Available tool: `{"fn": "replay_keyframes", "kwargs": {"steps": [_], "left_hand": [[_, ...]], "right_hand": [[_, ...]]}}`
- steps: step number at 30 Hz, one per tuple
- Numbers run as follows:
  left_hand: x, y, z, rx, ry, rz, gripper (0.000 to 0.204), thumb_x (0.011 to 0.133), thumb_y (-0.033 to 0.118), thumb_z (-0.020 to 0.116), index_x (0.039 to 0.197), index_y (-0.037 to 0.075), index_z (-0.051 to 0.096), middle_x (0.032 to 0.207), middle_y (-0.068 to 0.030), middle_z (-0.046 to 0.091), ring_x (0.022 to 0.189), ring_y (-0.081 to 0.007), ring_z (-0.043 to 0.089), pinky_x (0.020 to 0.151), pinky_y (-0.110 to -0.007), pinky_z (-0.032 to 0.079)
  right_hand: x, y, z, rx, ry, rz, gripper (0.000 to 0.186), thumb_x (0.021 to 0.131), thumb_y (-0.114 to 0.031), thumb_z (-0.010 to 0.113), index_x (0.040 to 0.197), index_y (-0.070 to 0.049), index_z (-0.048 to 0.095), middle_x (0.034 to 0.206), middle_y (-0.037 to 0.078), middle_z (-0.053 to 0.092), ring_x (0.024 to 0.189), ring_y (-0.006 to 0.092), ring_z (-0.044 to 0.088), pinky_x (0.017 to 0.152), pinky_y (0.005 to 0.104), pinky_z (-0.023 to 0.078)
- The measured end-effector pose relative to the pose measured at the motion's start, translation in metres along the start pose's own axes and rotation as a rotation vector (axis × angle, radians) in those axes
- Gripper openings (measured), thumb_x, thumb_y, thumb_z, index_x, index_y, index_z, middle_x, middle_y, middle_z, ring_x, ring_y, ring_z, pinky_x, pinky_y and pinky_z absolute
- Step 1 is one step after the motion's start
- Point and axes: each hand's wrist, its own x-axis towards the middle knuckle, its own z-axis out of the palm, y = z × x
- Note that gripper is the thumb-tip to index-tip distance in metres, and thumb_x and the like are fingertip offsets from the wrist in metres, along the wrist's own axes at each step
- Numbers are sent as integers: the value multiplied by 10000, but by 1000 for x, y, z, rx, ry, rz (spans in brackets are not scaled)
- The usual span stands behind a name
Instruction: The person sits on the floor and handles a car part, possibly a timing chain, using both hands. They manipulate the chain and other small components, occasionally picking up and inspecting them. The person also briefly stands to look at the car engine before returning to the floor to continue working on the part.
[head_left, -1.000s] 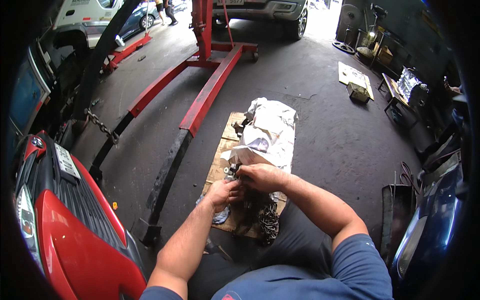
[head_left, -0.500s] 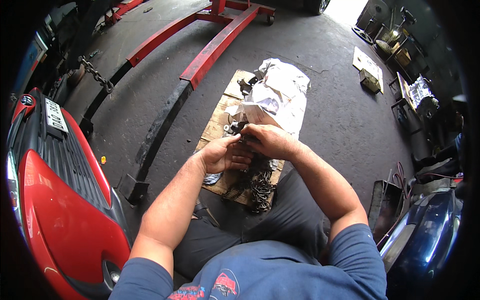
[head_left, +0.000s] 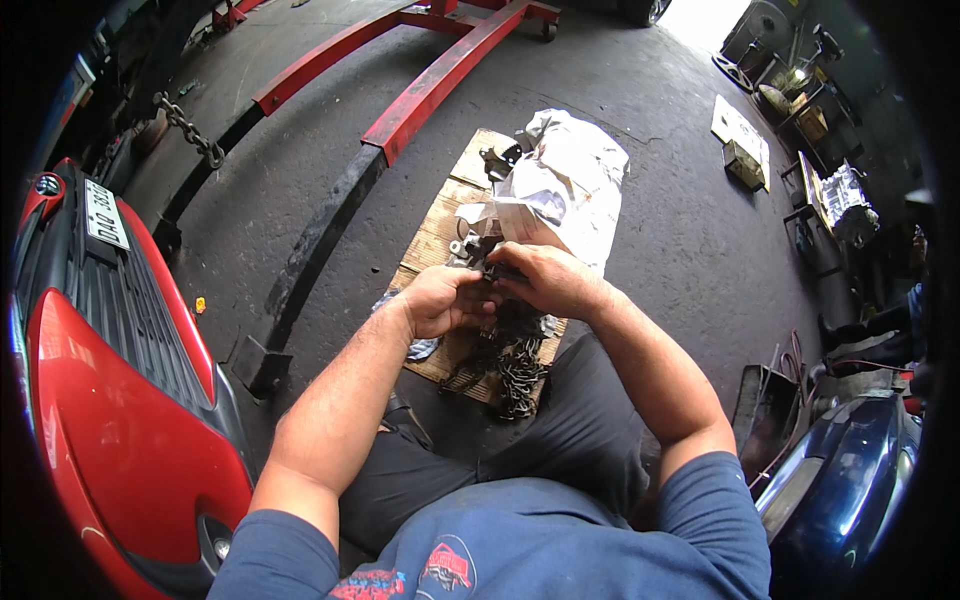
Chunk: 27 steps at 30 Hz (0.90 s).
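Observation:
My left hand [head_left: 440, 303] and my right hand [head_left: 552, 281] meet over a flattened cardboard sheet [head_left: 428, 240] on the floor. The left palm faces up with its fingers curled, its thumb close to the right fingertips. The right thumb and fingers are pinched together. Whatever small, dark thing they hold is mostly hidden by the fingers. Just beyond the hands lie small metal parts [head_left: 463, 246]. Nearer me, a heap of dark metal chain [head_left: 519, 378] rests on the cardboard. White plastic sheeting or bags [head_left: 575, 185] cover its far right side.
A red hoist's legs [head_left: 415, 115] stretch across the floor at the far left, with a hanging chain [head_left: 190, 133] beside them. A red car front [head_left: 130, 420] stands close on my left. On the right are a dark blue vehicle part [head_left: 850, 480] and a metal engine part [head_left: 845, 195].
The whole view has shifted slightly. My hands stay together at about the same spot over the cardboard, with the left fingers a little more curled.

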Motion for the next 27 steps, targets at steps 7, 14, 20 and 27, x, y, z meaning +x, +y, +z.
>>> {"fn": "replay_keyframes", "kwargs": {"steps": [7,14,20,27], "left_hand": [[6,-6,11,66,142,78,266,1030,242,496,1148,32,609,980,-83,645,855,-179,617,869,-406,561],[0,3,9,1,2,-33,258,1032,251,504,1159,49,601,974,-79,651,854,-183,629,861,-393,557],[5,-3,9,152,89,39,256,1024,233,526,1174,36,591,986,-83,652,876,-182,637,881,-407,561],[3,-2,7,45,92,36,285,1020,276,531,1168,41,595,981,-81,656,898,-196,645,884,-412,562]], "right_hand": [[2,-2,-3,11,5,-20,300,894,-138,650,1163,-31,573,1052,184,676,1031,350,651,883,417,520],[3,-3,-5,23,-17,-14,294,893,-132,649,1157,-28,572,1051,182,677,1037,348,652,888,416,521],[1,-1,-3,0,-4,-29,292,891,-124,651,1155,-30,567,1069,175,673,1055,340,647,899,412,517],[1,-2,-3,14,-4,-24,298,887,-122,655,1157,-30,568,1078,175,672,1066,340,643,902,412,517]]}}
